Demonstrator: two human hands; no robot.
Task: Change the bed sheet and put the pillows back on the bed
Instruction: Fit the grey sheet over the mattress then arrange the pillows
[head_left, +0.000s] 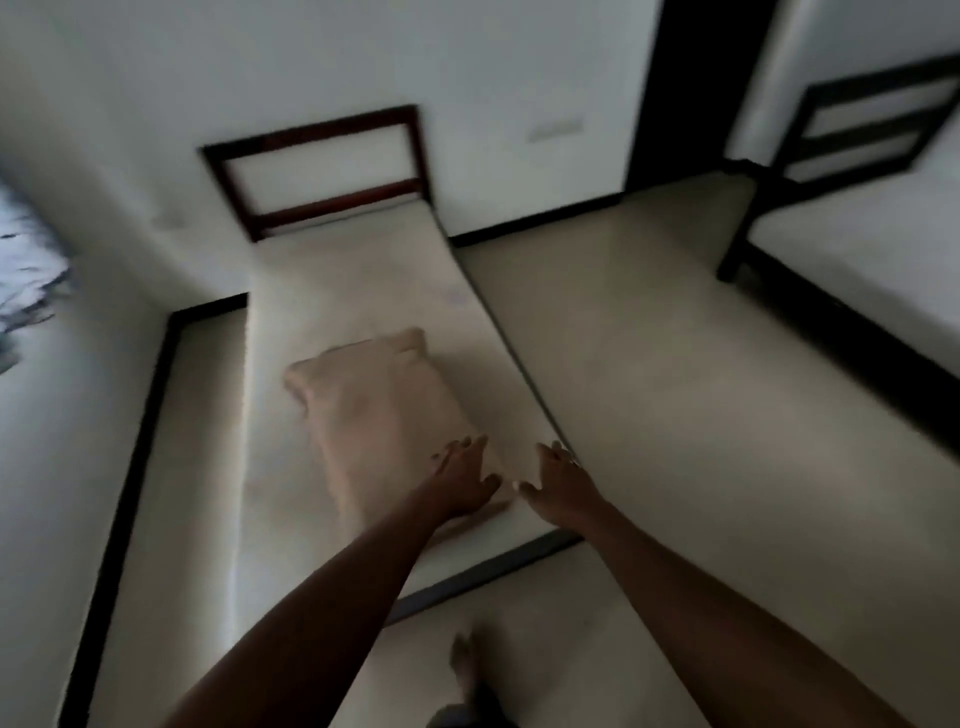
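A narrow bed with a bare cream mattress (332, 291) runs away from me to a dark wooden headboard (322, 166) at the wall. A beige pillow (374, 410) lies lengthwise on the near half of the mattress. My left hand (465, 480) rests flat on the pillow's near right corner, fingers spread. Beside it, my right hand (558, 480) hovers open over the mattress's near right corner, holding nothing. No sheet is on the mattress. The picture is blurred.
A second bed (872, 260) with a dark frame and white mattress stands at the right. Pale floor (675, 374) lies between the beds. A dark doorway (691, 88) is at the back. My bare foot (465, 670) stands by the bed's foot end. Patterned fabric (26, 291) shows at the left edge.
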